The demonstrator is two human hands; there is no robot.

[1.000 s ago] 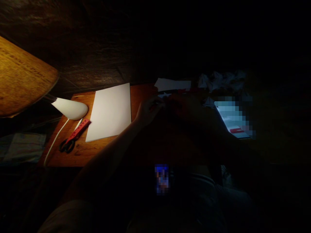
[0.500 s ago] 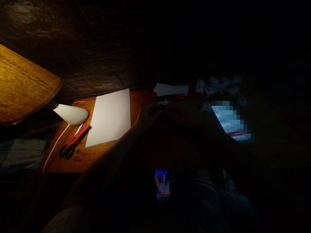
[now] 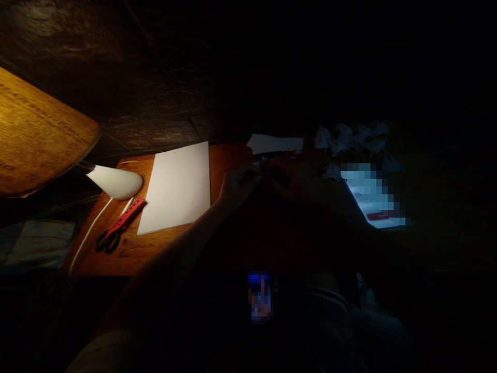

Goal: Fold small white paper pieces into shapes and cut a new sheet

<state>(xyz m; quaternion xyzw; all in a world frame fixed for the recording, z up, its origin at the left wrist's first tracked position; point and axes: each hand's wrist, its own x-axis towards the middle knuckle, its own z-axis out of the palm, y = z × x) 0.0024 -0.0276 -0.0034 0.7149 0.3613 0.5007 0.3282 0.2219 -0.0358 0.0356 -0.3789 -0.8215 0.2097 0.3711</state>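
In the dim middle of the table, my left hand and my right hand meet, fingers closed together. Between their fingertips shows a small white piece of paper, mostly hidden by fingers and shadow; its exact shape cannot be made out. Just beyond the hands lies a cut white paper sheet. Left of my left forearm rests a larger stack of white paper. Several small folded paper pieces are grouped past my right hand.
A lamp with a yellow shade and white base stands at the left. Scissors with black handles sit in a red sheath on the wooden table. A lit, blurred-out screen is at the right.
The fingers have shifted slightly around the small paper, and less of its white shows now. The view has moved a little; the other things stay where they were.
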